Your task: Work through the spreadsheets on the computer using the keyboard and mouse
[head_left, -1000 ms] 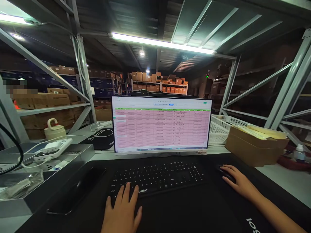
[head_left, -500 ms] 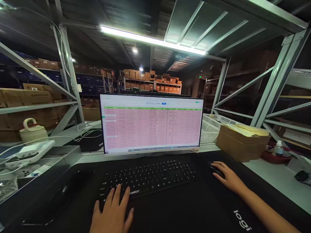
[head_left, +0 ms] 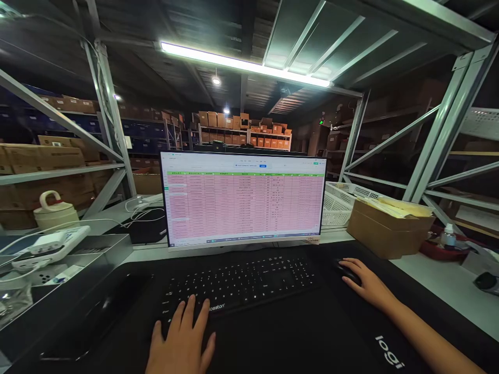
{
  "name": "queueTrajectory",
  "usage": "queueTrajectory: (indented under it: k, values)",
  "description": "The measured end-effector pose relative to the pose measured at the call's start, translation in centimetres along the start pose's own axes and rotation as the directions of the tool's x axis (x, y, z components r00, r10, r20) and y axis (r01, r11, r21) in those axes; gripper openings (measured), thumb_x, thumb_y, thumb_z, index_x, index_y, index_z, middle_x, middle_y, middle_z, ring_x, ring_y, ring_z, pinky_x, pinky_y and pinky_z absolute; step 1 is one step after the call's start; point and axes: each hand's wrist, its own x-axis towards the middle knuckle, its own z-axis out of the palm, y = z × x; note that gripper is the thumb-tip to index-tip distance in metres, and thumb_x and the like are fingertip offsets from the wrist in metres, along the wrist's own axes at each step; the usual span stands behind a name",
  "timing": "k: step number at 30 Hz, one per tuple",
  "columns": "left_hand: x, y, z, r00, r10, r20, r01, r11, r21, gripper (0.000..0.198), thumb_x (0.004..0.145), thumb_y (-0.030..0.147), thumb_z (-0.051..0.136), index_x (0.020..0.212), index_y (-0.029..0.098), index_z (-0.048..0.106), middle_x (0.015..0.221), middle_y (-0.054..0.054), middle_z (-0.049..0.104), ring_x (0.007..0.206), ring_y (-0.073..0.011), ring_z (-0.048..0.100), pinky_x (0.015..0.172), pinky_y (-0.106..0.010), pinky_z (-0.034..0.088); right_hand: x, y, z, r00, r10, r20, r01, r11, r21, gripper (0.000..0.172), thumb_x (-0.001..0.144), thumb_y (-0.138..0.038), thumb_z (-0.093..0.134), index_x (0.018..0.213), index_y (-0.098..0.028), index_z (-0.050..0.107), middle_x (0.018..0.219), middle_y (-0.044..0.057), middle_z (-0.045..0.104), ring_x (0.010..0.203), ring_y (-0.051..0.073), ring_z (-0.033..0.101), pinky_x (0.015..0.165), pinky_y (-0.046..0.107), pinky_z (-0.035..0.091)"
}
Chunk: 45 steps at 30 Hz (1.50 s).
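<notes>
My left hand (head_left: pixel 181 340) lies flat with fingers stretched out, its fingertips on the front left edge of a black keyboard (head_left: pixel 241 280). My right hand (head_left: pixel 368 285) is cupped over a black mouse (head_left: pixel 345 272) to the right of the keyboard. Both rest on a large black desk mat (head_left: pixel 296 337). Behind the keyboard stands a monitor (head_left: pixel 244 197) showing a pink table with a green header row.
A clear plastic box (head_left: pixel 78 270) with a white device and cables sits at the left, a black phone (head_left: pixel 93 322) beside it. A cardboard box (head_left: pixel 385 226) and a white mesh basket (head_left: pixel 343 202) stand at the right. Metal shelving frames both sides.
The view swung to the right between the oldest frame and half a second ago. Since then both hands have stayed almost still on the keyboard and the mouse.
</notes>
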Motion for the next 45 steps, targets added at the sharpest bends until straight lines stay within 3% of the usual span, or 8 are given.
queueTrajectory:
  k: [9, 16, 27, 36, 45]
  values:
    - [0.0, 0.4, -1.6, 0.995, -0.031, 0.099, 0.033, 0.999, -0.017, 0.060, 0.089, 0.035, 0.034, 0.147, 0.025, 0.042, 0.159, -0.014, 0.038, 0.147, -0.0357, 0.036, 0.116, -0.067, 0.028, 0.1, 0.9, 0.7, 0.998, -0.035, -0.047, 0.034, 0.999, -0.020, 0.048, 0.088, -0.059, 0.051, 0.127, -0.034, 0.062, 0.138, 0.005, 0.061, 0.126, 0.025, 0.060, 0.109, 0.045, 0.050]
    - [-0.5, 0.8, -3.7, 0.985, -0.040, 0.167, 0.056, 0.994, -0.091, 0.062, 0.088, 0.030, 0.035, 0.150, 0.027, 0.037, 0.162, -0.013, 0.032, 0.150, -0.0338, 0.031, 0.118, -0.066, 0.026, 0.2, 4.7, 2.6, 0.990, -0.112, -0.089, 0.109, 0.993, -0.044, 0.053, 0.083, -0.062, 0.057, 0.129, -0.035, 0.061, 0.135, 0.006, 0.063, 0.120, 0.027, 0.064, 0.101, 0.044, 0.056]
    - [-0.8, 1.0, -3.3, 0.992, -0.046, 0.116, 0.059, 0.992, -0.108, 0.061, 0.088, 0.030, 0.041, 0.149, 0.025, 0.039, 0.161, -0.016, 0.034, 0.148, -0.0359, 0.032, 0.118, -0.068, 0.025, 0.5, 4.9, 2.6, 0.988, -0.096, -0.119, 0.090, 0.995, -0.053, 0.058, 0.078, -0.069, 0.057, 0.124, -0.034, 0.065, 0.130, 0.004, 0.067, 0.115, 0.028, 0.067, 0.094, 0.042, 0.060]
    - [-0.6, 0.8, -3.2, 0.989, -0.036, 0.146, 0.056, 0.989, -0.136, 0.062, 0.087, 0.030, 0.040, 0.149, 0.023, 0.039, 0.161, -0.017, 0.032, 0.149, -0.0370, 0.030, 0.117, -0.070, 0.024, 0.6, 4.2, 2.6, 0.986, -0.023, -0.168, 0.022, 1.000, -0.005, 0.060, 0.078, -0.072, 0.054, 0.121, -0.031, 0.067, 0.127, 0.008, 0.068, 0.112, 0.029, 0.068, 0.088, 0.042, 0.061]
    - [-0.6, 0.9, -3.2, 0.988, -0.045, 0.147, 0.066, 0.988, -0.141, 0.063, 0.087, 0.030, 0.041, 0.150, 0.024, 0.039, 0.161, -0.016, 0.033, 0.149, -0.0365, 0.030, 0.118, -0.070, 0.024, 0.6, 5.5, 3.1, 0.989, 0.003, -0.149, -0.005, 1.000, -0.014, 0.063, 0.077, -0.073, 0.055, 0.123, -0.031, 0.066, 0.128, 0.007, 0.067, 0.112, 0.030, 0.068, 0.086, 0.043, 0.061]
